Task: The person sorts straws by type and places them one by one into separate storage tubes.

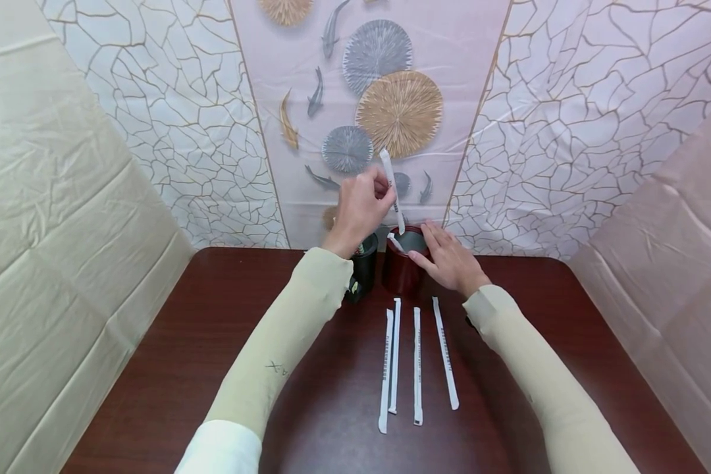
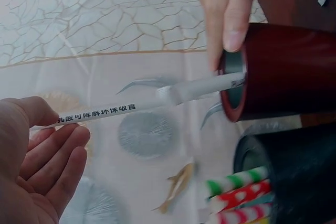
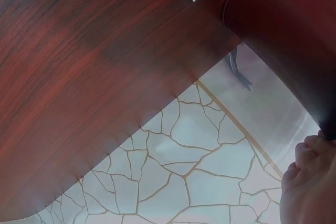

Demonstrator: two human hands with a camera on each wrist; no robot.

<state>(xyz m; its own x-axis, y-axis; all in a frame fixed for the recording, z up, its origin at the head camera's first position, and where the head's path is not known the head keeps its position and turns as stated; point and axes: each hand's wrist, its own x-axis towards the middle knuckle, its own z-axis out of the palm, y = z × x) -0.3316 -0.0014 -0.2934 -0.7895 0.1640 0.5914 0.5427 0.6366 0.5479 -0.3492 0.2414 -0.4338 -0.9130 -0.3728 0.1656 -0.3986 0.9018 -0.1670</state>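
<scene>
In the head view, my left hand pinches a paper-wrapped straw between thumb and fingers, its lower end just over the mouth of a dark red cup. Dark printed characters run along this straw's wrapper in the left wrist view. Another wrapped straw leans out of the cup, overlapping the held one there. My right hand holds the cup at its rim from the right, thumb on the near side and fingers toward the back. Several wrapped straws lie on the table in front of the cup.
Directly left of the red cup stands a black cup with colourful striped and dotted straws inside, partly hidden by my left arm. A patterned cloth hangs behind the dark wooden table, and pale cloth walls flank both sides.
</scene>
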